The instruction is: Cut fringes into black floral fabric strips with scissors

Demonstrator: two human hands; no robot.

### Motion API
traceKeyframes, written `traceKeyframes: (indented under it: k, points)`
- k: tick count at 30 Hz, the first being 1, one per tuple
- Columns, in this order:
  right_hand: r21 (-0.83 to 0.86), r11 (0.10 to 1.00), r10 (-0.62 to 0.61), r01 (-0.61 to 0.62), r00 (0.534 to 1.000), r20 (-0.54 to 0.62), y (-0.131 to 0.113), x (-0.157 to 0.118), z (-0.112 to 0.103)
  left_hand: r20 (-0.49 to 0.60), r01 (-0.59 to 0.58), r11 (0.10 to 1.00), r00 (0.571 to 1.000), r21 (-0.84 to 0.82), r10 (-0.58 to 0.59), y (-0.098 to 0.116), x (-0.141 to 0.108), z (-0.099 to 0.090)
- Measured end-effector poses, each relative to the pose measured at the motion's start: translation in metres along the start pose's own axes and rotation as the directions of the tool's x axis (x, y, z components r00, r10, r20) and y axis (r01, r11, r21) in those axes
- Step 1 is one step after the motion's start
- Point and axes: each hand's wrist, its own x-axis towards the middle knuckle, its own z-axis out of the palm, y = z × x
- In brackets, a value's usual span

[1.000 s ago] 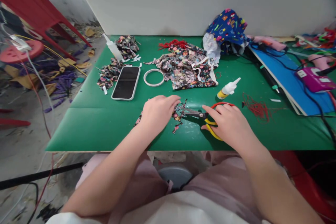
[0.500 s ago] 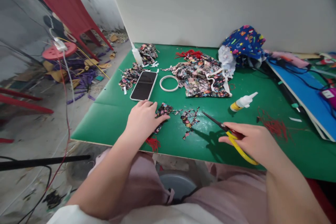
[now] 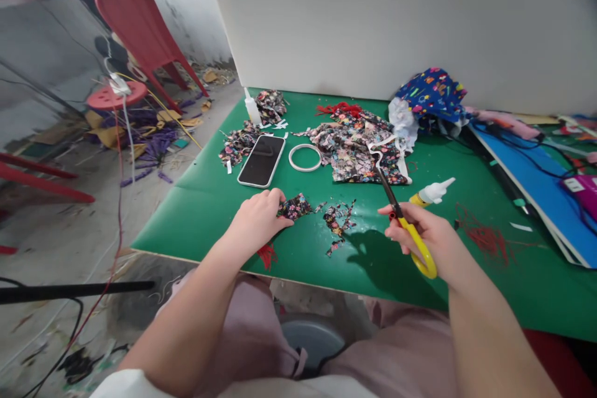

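My left hand (image 3: pixel 263 214) is closed on a small floral cloth piece (image 3: pixel 297 206) near the table's front edge; a red thread tassel (image 3: pixel 267 256) shows below it. My right hand (image 3: pixel 415 227) grips scissors with yellow handles (image 3: pixel 418 249), their dark blades pointing up and away over the table. Between my hands lie floral scraps (image 3: pixel 336 221). Behind them are a white ring (image 3: pixel 305 158), a phone (image 3: pixel 262 161) and a larger heap of floral cloth (image 3: pixel 357 146).
Near my right hand lies a glue bottle (image 3: pixel 433 191) with red threads (image 3: pixel 487 233) beyond it. A blue board (image 3: pixel 536 186) is at the right. Another bottle (image 3: pixel 252 108) stands at the back left, and a blue patterned cloth (image 3: pixel 433 96) sits against the wall.
My left hand has taken up the floral piece, which has turned and lifted slightly. My right hand has raised the scissors and tilted them upward. The view has shifted slightly.
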Motion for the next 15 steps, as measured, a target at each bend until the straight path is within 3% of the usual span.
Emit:
traceKeyframes:
  k: [5, 11, 14, 15]
  points:
    - [0.005, 0.994, -0.108, 0.108, 0.992, -0.065, -0.007, 0.009, 0.005, 0.017, -0.008, 0.992, 1.000, -0.130, 0.010, -0.003, 0.003, -0.001]
    - [-0.079, 0.949, -0.313, 0.304, 0.936, -0.160, -0.011, 0.010, 0.004, -0.012, -0.114, 0.953, 0.993, -0.282, 0.116, -0.001, 0.006, -0.006]
    - [-0.177, 0.922, -0.374, 0.345, 0.912, -0.167, -0.015, 0.004, 0.001, -0.013, -0.156, 0.885, 0.986, -0.439, 0.168, 0.009, -0.003, -0.019]
    - [-0.190, 0.915, -0.387, 0.356, 0.907, -0.168, -0.017, 0.001, 0.000, 0.014, -0.151, 0.815, 0.981, -0.560, 0.192, 0.014, -0.007, -0.024]
